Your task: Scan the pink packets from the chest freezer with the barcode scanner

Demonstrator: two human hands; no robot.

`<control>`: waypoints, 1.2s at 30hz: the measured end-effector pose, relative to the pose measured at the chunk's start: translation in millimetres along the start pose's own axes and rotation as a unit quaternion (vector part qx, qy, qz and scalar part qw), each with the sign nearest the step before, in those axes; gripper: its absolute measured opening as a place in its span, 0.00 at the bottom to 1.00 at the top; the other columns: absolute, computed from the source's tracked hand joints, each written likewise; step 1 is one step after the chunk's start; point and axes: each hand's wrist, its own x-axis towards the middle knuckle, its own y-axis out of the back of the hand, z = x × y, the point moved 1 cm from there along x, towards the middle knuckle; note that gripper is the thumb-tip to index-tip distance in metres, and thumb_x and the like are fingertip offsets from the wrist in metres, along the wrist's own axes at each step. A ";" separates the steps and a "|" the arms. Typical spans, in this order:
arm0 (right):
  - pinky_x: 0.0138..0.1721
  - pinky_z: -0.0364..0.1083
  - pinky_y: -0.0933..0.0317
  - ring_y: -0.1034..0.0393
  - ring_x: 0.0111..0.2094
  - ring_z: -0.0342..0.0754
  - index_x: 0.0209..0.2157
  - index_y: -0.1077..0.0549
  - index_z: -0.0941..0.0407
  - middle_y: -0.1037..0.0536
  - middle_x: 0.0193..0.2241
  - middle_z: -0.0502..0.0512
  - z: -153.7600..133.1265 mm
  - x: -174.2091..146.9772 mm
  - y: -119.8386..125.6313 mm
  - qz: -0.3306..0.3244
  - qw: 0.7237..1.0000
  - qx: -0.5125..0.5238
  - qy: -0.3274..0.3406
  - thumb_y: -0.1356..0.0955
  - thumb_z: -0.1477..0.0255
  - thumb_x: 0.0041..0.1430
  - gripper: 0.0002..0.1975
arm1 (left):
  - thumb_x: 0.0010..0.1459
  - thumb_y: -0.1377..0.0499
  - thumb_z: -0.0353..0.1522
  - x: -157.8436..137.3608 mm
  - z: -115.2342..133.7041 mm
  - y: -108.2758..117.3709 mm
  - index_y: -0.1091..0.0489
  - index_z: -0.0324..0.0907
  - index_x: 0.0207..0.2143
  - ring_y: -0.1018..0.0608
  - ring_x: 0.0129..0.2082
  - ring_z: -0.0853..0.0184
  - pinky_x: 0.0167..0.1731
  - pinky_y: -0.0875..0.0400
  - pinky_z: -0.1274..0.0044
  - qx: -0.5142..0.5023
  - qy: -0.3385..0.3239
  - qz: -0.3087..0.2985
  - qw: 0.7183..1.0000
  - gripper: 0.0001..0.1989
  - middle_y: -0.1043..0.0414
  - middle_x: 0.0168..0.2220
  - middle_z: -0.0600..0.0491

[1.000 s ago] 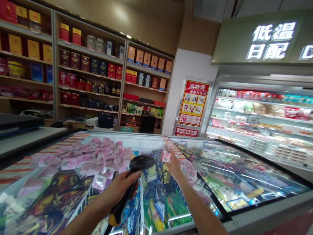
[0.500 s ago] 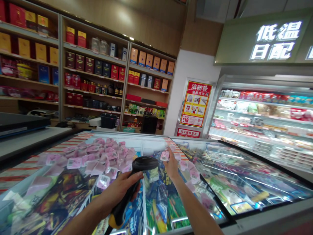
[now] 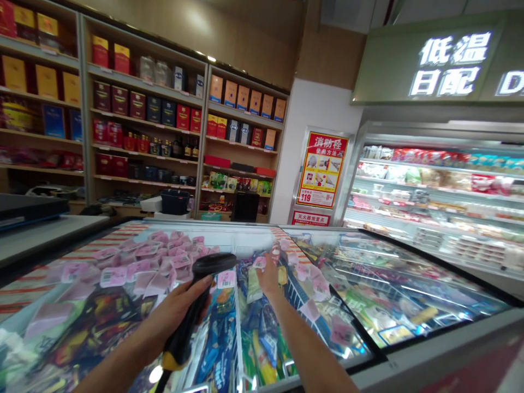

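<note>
Item: black handheld barcode scanner with yellow-tipped grip, held in our left hand, fingers wrapped round the handle, head aimed over the open chest freezer. Our right hand pinches a small pink price tag above the frozen packets. Risk: loose pinch drops tag among packets; tilted tag may misread; pink labels on glass could confuse the scan.

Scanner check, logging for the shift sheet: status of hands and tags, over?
Left hand gripping black scanner. Right hand pinching a pink tag over the open freezer. More pink tags piled on the glass lid.
</note>
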 end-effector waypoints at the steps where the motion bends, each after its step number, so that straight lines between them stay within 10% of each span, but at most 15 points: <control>1: 0.48 0.53 0.44 0.36 0.47 0.54 0.48 0.39 0.61 0.30 0.44 0.64 -6.1 -0.8 -6.6 -0.006 1.000 -0.005 -0.008 0.39 0.81 0.45 0.24 | 0.39 0.42 0.49 0.1 0.0 3.0 0.35 0.40 0.23 0.35 0.15 0.75 0.16 0.41 0.83 -0.001 0.004 0.007 1.000 0.21 0.35 0.16 0.59; 10: 0.43 0.53 0.41 0.33 0.43 0.54 0.55 0.48 0.62 0.30 0.44 0.64 -63.5 -9.9 -37.8 -0.109 0.994 -0.029 0.014 0.38 0.78 0.46 0.31 | 0.36 0.40 0.48 -14.7 13.9 3.7 0.34 0.40 0.23 0.33 0.19 0.74 0.20 0.37 0.84 0.000 0.060 0.035 0.998 0.21 0.32 0.16 0.60; 17: 0.46 0.51 0.45 0.39 0.47 0.54 0.46 0.35 0.57 0.31 0.44 0.60 -19.6 -20.9 85.1 -0.086 0.979 -0.164 0.086 0.36 0.75 0.46 0.21 | 0.41 0.41 0.46 -5.3 6.7 -5.1 0.34 0.39 0.25 0.33 0.18 0.75 0.19 0.39 0.84 0.017 0.033 -0.007 0.999 0.19 0.32 0.18 0.59; 23: 0.40 0.51 0.42 0.34 0.40 0.56 0.42 0.32 0.57 0.28 0.37 0.62 24.2 -65.6 156.2 -0.157 0.939 -0.307 -0.008 0.34 0.64 0.45 0.21 | 0.43 0.44 0.48 4.8 -4.2 -6.9 0.34 0.38 0.22 0.34 0.18 0.75 0.20 0.40 0.84 0.046 0.023 -0.046 0.998 0.20 0.33 0.16 0.57; 27: 0.41 0.48 0.41 0.33 0.39 0.53 0.44 0.33 0.60 0.26 0.37 0.61 24.7 -72.2 142.0 -0.205 0.947 -0.247 0.003 0.36 0.74 0.45 0.21 | 0.44 0.44 0.48 -0.9 -1.1 -9.1 0.35 0.39 0.22 0.35 0.17 0.75 0.19 0.40 0.83 0.048 0.015 -0.050 0.997 0.19 0.34 0.16 0.59; 36: 0.48 0.49 0.44 0.38 0.48 0.49 0.55 0.47 0.59 0.34 0.50 0.60 4.5 -19.4 63.2 -0.051 0.994 0.035 0.087 0.39 0.84 0.39 0.36 | 0.42 0.43 0.48 -15.1 4.0 -2.2 0.35 0.40 0.22 0.34 0.17 0.74 0.19 0.39 0.82 0.018 0.013 -0.013 1.000 0.19 0.34 0.17 0.58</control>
